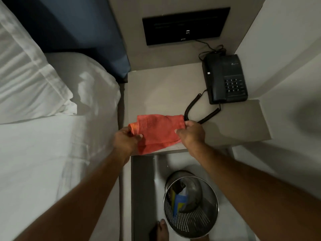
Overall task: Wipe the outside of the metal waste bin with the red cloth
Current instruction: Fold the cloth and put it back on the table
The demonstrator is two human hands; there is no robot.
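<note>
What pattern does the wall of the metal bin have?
The metal bin has a wall perforated with rows of small holes, seen in the head view.

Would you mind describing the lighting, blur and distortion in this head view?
Head view: dim, with a bright patch on the bed; wide-angle bending stretches both forearms; the waste bin and red cloth are soft; a blurred shadow smudges the right wall.

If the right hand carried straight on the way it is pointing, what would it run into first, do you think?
The right hand, gripping the red cloth, points up and slightly left across the bedside shelf. The coiled phone cord lies just beyond its knuckles, so probably that first, though depth is unclear.
</note>
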